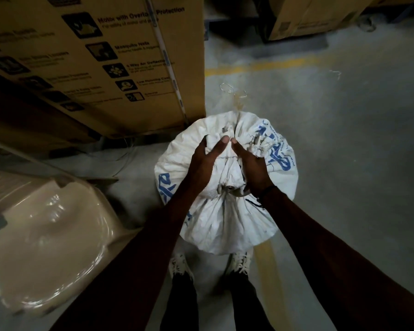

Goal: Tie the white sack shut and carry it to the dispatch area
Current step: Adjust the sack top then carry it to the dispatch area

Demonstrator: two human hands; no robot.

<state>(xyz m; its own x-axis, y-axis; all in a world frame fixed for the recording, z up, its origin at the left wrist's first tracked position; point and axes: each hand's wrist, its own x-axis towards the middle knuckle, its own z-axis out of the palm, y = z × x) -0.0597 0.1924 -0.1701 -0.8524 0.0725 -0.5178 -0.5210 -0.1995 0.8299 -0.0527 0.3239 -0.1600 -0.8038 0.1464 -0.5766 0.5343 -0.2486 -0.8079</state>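
Both bare arms reach from the lower frame toward centre. The left hand (204,161) and right hand (251,166) face each other, fingers curled around gathered cloth, thumbs nearly meeting.

Dim warehouse light, dark vignetted corners, wide-angle edge bending, soft blur

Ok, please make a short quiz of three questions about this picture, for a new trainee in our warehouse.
1. True or false: both hands hold the gathered neck of the sack.
2. What stands left of the sack? A) a metal drum B) a big printed carton C) a ladder
3. Fill in: the print on the sack is ____ in colour.

Key:
1. True: left hand and right hand grip the bunched top.
2. B
3. blue
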